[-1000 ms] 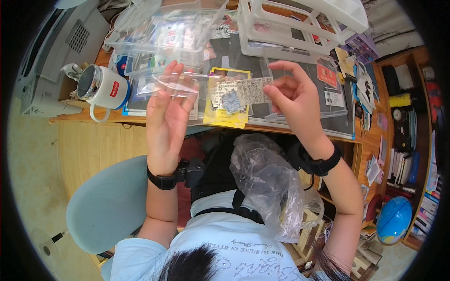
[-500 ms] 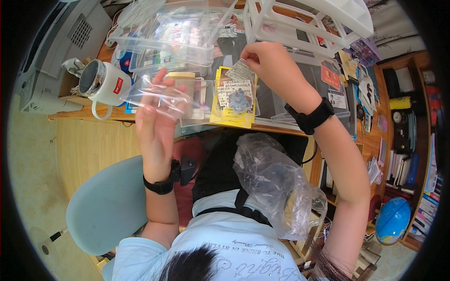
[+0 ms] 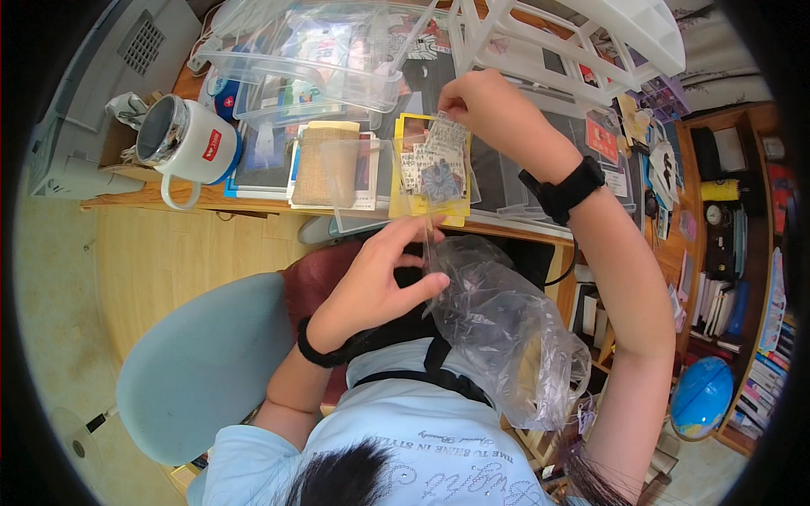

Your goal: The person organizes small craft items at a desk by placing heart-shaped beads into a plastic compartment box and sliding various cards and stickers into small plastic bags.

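Hands work apart over a cluttered wooden worktop [image 3: 126, 201]. The right hand [image 3: 489, 105], far and to the right, pinches a small clear packet of printed paper scraps [image 3: 439, 164] by its top edge; the packet hangs over a yellow card [image 3: 430, 207] lying on the worktop. The left hand [image 3: 380, 274], nearer the body, has thumb and fingers closed on a clear plastic sleeve [image 3: 371, 190] whose far part stands up over a tan card [image 3: 325, 164]. Just right of the left hand, a crumpled clear plastic bag [image 3: 506, 329] rests in the lap. On the far left of the worktop stands a white mug [image 3: 190, 139], and clear plastic trays [image 3: 321, 67] sit beyond the cards. A black wristband [image 3: 564, 190] circles the right wrist.
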A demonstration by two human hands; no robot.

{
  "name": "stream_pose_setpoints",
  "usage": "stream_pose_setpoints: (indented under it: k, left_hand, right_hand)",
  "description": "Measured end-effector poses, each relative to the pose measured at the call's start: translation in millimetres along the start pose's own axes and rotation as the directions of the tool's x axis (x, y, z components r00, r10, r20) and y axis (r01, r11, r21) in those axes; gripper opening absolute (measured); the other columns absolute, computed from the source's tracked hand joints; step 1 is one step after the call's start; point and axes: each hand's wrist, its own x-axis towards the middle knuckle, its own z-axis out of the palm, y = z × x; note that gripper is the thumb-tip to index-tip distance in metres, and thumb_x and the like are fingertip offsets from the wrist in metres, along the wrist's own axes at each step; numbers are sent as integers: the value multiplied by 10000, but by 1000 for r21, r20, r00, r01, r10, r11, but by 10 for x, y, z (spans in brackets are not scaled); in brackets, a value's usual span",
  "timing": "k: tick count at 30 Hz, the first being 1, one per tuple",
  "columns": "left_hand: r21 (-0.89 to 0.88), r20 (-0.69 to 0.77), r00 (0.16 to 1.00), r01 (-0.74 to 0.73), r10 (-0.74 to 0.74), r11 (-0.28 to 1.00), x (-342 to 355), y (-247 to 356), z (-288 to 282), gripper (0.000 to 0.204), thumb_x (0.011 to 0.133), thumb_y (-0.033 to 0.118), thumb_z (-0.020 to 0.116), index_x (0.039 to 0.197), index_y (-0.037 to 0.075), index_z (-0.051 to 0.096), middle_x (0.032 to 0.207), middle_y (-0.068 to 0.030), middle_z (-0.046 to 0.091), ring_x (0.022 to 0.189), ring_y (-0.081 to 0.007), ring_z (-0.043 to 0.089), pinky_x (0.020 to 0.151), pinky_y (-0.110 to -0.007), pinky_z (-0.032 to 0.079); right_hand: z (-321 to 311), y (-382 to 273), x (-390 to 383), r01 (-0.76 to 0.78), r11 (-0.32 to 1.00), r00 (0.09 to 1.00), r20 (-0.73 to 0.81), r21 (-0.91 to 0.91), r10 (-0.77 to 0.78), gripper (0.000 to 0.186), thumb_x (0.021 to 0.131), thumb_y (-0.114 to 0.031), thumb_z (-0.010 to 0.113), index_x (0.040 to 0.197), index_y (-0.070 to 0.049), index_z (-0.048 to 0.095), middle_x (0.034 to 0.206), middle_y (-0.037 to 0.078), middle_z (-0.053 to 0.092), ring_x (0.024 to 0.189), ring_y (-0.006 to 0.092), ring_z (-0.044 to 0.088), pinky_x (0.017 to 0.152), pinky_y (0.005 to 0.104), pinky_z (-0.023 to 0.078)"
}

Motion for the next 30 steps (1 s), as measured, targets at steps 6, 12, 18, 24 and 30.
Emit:
stream_pose_setpoints:
  k: [6,12,18,24,30]
  left_hand:
    - [169,-50,999,20,-12,985,52,-22,-22,566,755,167,682,1227,-23,434,1174,-143,502,1030,-247,530,861,-332,466]
    - [201,-52,998,-15,26,980,56,-73,-24,592,751,190,691,1236,-22,425,1192,-146,504,1033,-250,524,867,-337,457]
    - [224,-47,998,-38,50,974,61,-85,-18,600,751,199,693,1241,-18,426,1203,-147,499,1048,-249,515,868,-337,453]
    - [230,-36,999,-22,32,973,75,-70,-29,607,752,208,691,1250,-13,422,1205,-148,497,1054,-249,513,868,-335,452]
    - [71,-39,994,-95,98,993,83,-221,-5,627,767,209,689,1282,0,398,1187,-128,495,1059,-230,513,872,-335,444]
  right_hand:
    - [45,18,18,57,997,998,30,-53,-55,106,720,-34,598,804,25,626,723,173,616,671,313,599,631,340,481]
    - [61,13,27,90,996,994,62,-14,-89,106,704,-15,610,799,31,618,720,167,620,659,297,602,620,331,479]
    - [48,-48,28,78,993,980,176,85,-92,97,696,4,627,789,24,613,711,152,623,639,257,606,600,307,474]
    - [75,-73,-4,132,985,952,262,115,-158,97,713,8,610,808,25,620,727,153,628,651,273,604,611,313,476]
    - [-33,-138,-75,81,989,956,271,120,-111,136,755,-39,606,877,13,633,770,150,641,692,279,609,652,315,478]
